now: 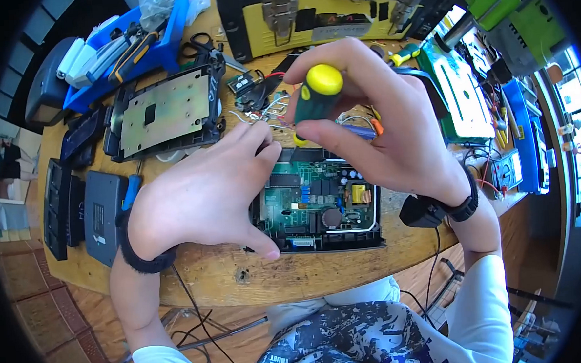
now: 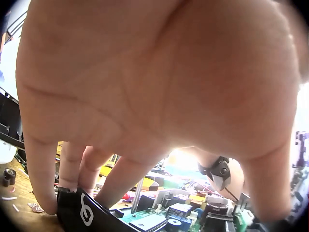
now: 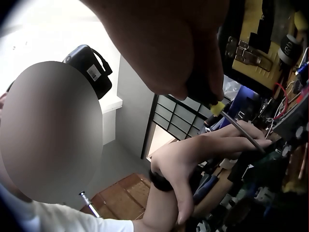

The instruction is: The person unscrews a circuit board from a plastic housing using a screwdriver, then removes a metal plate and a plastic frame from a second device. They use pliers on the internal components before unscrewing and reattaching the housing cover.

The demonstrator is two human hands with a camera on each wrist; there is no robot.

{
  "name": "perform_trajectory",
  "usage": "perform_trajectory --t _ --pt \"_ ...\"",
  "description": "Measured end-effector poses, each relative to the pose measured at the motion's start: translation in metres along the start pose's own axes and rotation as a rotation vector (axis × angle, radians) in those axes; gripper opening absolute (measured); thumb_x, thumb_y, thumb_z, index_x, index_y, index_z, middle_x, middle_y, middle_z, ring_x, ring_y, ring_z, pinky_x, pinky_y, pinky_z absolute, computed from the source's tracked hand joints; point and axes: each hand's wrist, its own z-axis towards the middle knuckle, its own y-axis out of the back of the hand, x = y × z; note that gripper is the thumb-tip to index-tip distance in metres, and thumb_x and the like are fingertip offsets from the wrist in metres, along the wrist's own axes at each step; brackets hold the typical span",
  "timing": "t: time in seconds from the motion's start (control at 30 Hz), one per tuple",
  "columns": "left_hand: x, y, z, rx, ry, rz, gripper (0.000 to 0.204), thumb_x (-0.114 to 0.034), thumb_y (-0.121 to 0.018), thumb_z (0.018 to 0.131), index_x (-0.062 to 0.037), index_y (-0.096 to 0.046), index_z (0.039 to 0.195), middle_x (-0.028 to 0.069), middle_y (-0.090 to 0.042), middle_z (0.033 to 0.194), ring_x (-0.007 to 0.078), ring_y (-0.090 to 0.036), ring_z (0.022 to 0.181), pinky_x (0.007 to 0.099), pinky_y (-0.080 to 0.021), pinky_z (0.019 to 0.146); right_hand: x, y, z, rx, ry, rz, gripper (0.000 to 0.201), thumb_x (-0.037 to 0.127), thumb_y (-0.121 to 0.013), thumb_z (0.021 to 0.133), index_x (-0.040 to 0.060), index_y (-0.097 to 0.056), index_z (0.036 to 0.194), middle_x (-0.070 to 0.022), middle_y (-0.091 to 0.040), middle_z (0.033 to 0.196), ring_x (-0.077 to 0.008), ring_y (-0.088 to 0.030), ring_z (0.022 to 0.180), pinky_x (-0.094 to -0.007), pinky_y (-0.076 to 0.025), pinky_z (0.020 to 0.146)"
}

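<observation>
An opened device lies on the wooden bench, a green circuit board (image 1: 285,199) set in its black plastic housing (image 1: 336,246). Across the housing's left part stretches my left hand (image 1: 196,196), holding it with the thumb at the front edge and the fingers over the far edge. In the left wrist view those fingers reach past the black wall. My right hand (image 1: 396,126) grips a green and yellow screwdriver (image 1: 318,100) by its handle, above the board's back edge. The right wrist view shows the metal shaft (image 3: 241,130) slanting down close to my left fingertips; its tip is hidden.
A metal-plated chassis (image 1: 162,112) lies behind left, near a blue tool bin (image 1: 117,79). Beyond the board stands a black and yellow toolbox (image 1: 335,21), with loose wires (image 1: 273,107) before it. A multimeter (image 1: 505,170) lies right; a blue-handled screwdriver (image 1: 132,191) lies left.
</observation>
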Motion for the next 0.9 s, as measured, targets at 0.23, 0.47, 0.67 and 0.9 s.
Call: perform_trajectory --t 0.23,0.47,0.67,0.9 --pt "0.010 -0.009 -0.001 -0.037 -0.054 0.035 0.118 -0.054 -0.098 0.065 0.0164 -0.050 0.147 0.0224 -0.048 0.145 0.0385 -0.049 0.139 0.0439 -0.050 0.113 0.003 0.000 0.005 0.004 -0.048 0.020 0.044 -0.001 -0.076 0.098 0.0004 -0.061 0.139 -0.0082 -0.075 0.118 -0.0146 -0.076 0.107 -0.0257 -0.060 0.086" --pt "0.011 -0.010 -0.001 -0.041 -0.061 0.045 0.115 -0.052 -0.098 0.064 0.0155 -0.051 0.145 0.0214 -0.049 0.140 0.0380 -0.051 0.134 0.0438 -0.050 0.112 0.000 -0.001 0.005 0.028 -0.064 0.043 0.047 -0.003 -0.076 0.098 -0.0016 -0.058 0.141 -0.0094 -0.074 0.118 -0.0129 -0.076 0.104 -0.0243 -0.059 0.083" --pt "0.012 -0.010 -0.001 -0.067 -0.068 0.046 0.118 -0.052 -0.098 0.064 0.0151 -0.049 0.147 0.0228 -0.049 0.141 0.0399 -0.050 0.136 0.0452 -0.047 0.116 -0.005 -0.002 0.002 0.014 -0.048 0.035 0.047 -0.001 -0.077 0.098 -0.0012 -0.059 0.141 -0.0090 -0.071 0.122 -0.0130 -0.077 0.105 -0.0249 -0.061 0.086" --pt "0.009 -0.006 -0.002 -0.015 -0.039 0.028 0.121 -0.055 -0.098 0.064 0.0157 -0.047 0.149 0.0245 -0.048 0.147 0.0423 -0.047 0.141 0.0460 -0.045 0.119 -0.003 0.000 0.003 0.022 -0.050 0.008 0.046 -0.001 -0.079 0.098 -0.0012 -0.060 0.140 -0.0090 -0.070 0.126 -0.0147 -0.077 0.108 -0.0263 -0.063 0.089"
